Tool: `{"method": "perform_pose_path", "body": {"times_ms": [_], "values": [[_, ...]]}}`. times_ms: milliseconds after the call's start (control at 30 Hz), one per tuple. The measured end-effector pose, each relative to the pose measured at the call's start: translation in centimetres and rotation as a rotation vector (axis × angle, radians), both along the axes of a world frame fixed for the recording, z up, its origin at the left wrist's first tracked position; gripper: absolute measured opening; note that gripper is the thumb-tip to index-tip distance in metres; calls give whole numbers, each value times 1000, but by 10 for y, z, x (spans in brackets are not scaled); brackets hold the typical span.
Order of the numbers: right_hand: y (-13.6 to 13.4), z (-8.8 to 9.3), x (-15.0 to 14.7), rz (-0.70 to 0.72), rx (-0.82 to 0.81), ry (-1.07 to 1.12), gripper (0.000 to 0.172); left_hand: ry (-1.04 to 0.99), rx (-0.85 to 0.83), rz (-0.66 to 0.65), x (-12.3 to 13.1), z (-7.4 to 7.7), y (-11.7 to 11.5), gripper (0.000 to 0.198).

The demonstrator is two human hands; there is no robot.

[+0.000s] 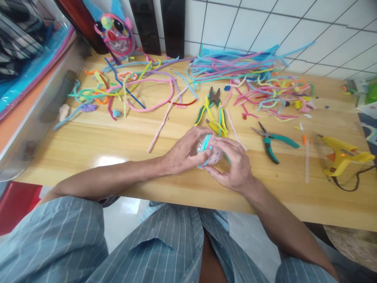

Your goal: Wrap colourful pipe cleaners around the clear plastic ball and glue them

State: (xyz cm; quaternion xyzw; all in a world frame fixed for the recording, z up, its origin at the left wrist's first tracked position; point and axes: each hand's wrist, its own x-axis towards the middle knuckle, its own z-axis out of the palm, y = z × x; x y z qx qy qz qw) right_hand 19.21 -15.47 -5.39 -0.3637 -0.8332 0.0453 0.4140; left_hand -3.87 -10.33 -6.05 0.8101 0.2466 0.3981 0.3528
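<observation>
Between my two hands, near the table's front edge, is a clear round ball (216, 156) with a glittery, speckled look. Turquoise and pink pipe cleaners (207, 142) run as a band around it. My left hand (188, 151) grips the ball from the left, thumb lying across the band. From the right, my right hand (234, 161) holds it with fingertips on the band and thumb below. Parts of the ball are covered by my fingers. Just beyond lie yellow-green pliers (215, 96), with yellow and green pipe cleaner pieces over their handles.
Loose pipe cleaners (150, 86) litter the table's back, beside a blue-pink bundle (235, 65). Teal needle-nose pliers (272, 141) and a yellow glue gun (341, 155) lie right. A decorated figure (114, 33) stands back left. A plastic bin (44, 106) borders the left side.
</observation>
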Motion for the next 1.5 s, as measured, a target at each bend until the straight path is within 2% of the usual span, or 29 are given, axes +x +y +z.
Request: {"method": "perform_pose_path", "body": {"times_ms": [167, 300, 367, 500, 667, 733, 900, 967, 1100, 1233, 1400, 1500], "values": [[2, -2, -2, 19, 24, 61, 94, -20, -10, -6, -1, 2, 0, 46], [5, -5, -2, 8, 25, 51, 85, -12, 95, 92, -1, -4, 3, 63], [7, -7, -2, 5, 29, 38, 83, 21, 115, 125, -2, -7, 5, 65], [8, -10, -2, 16, 51, 44, 86, 21, 143, 104, -2, -8, 7, 58], [7, -7, 0, 23, 34, 55, 80, 17, 155, 77, -1, -6, 8, 57], [5, -2, 2, 16, 36, 86, 71, 20, 161, 76, -1, -4, 7, 56], [2, 13, 6, -110, -105, 185, 24, 55, 189, 87, 1, -2, 2, 59], [1, 18, 6, -121, -181, 205, 17, 69, 237, 106, 3, -3, -2, 62], [-1, 22, 2, -113, -261, 231, 27, 77, 352, 156, 7, -9, -8, 61], [-3, 23, -1, -105, -287, 215, 34, 77, 356, 181, 8, -14, -7, 63], [-5, 25, -4, -171, -253, 150, 16, 87, 338, 195, 7, -16, -7, 65], [-7, 29, -5, -185, -247, 102, 15, 100, 317, 197, 6, -17, -8, 67]]}}
